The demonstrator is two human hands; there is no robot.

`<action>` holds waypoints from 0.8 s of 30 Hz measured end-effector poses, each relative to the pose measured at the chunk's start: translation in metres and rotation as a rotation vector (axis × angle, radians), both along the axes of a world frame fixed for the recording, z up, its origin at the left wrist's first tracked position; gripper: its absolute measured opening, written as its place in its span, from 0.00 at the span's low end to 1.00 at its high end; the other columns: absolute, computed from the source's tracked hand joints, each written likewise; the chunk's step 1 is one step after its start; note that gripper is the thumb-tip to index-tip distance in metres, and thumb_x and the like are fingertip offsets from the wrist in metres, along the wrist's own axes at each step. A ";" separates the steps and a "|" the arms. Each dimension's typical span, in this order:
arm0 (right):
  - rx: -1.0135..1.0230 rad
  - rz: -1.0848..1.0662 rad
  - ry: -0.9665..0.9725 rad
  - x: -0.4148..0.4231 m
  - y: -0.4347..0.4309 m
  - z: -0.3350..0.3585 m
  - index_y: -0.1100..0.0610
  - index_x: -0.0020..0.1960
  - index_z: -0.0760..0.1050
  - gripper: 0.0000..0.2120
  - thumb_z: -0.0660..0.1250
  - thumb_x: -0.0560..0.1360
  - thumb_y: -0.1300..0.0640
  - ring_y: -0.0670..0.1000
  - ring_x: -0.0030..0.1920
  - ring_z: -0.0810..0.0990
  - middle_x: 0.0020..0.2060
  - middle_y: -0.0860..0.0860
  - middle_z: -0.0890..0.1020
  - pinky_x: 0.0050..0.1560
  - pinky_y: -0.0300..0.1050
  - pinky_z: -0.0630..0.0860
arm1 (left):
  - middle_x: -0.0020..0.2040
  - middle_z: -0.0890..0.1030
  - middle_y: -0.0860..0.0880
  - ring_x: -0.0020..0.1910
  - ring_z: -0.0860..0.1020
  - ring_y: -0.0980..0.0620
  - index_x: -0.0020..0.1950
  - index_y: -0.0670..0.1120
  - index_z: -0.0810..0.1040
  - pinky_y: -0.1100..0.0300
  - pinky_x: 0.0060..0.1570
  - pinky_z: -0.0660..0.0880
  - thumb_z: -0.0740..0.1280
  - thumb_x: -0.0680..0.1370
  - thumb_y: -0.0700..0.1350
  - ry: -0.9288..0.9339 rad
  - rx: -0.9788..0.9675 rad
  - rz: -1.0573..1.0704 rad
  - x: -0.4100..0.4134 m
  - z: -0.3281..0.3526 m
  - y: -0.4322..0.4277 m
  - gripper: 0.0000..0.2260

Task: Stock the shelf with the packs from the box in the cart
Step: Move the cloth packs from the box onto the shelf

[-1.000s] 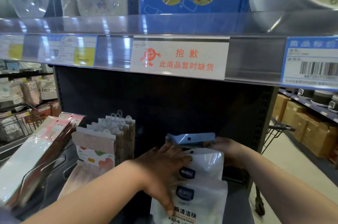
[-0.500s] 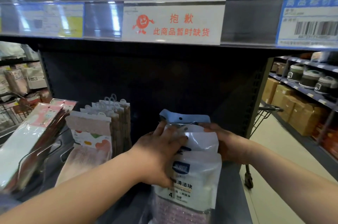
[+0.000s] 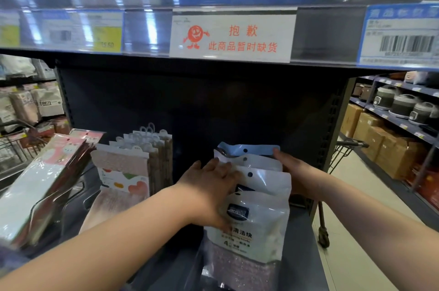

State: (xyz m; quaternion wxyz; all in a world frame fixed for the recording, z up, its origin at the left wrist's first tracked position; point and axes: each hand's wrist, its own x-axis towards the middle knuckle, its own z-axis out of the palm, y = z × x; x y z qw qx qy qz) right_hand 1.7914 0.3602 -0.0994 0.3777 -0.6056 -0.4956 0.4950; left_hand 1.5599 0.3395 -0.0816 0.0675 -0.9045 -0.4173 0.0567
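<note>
White plastic packs (image 3: pixel 259 219) stand in a front-to-back row on the dark shelf (image 3: pixel 299 255), below a red-lettered label (image 3: pixel 232 35). The left hand (image 3: pixel 209 186) lies flat on their faces, fingers spread and nearly straight, thumb down on the front pack. The right hand (image 3: pixel 297 172) rests against the row's right side, fingers extended, tips touching the rearmost pack's blue header. Pink cloth packs (image 3: pixel 123 172) stand to the left.

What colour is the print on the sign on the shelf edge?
Orange-red text and cartoon figure on the white sign, seen in the head view.
</note>
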 end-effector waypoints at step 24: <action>-0.008 -0.179 -0.051 0.006 0.021 -0.004 0.50 0.68 0.67 0.27 0.62 0.74 0.37 0.59 0.61 0.75 0.61 0.55 0.77 0.64 0.61 0.72 | 0.75 0.63 0.50 0.73 0.62 0.47 0.77 0.54 0.55 0.52 0.70 0.58 0.65 0.77 0.52 -0.069 -0.001 -0.032 -0.001 -0.017 0.001 0.31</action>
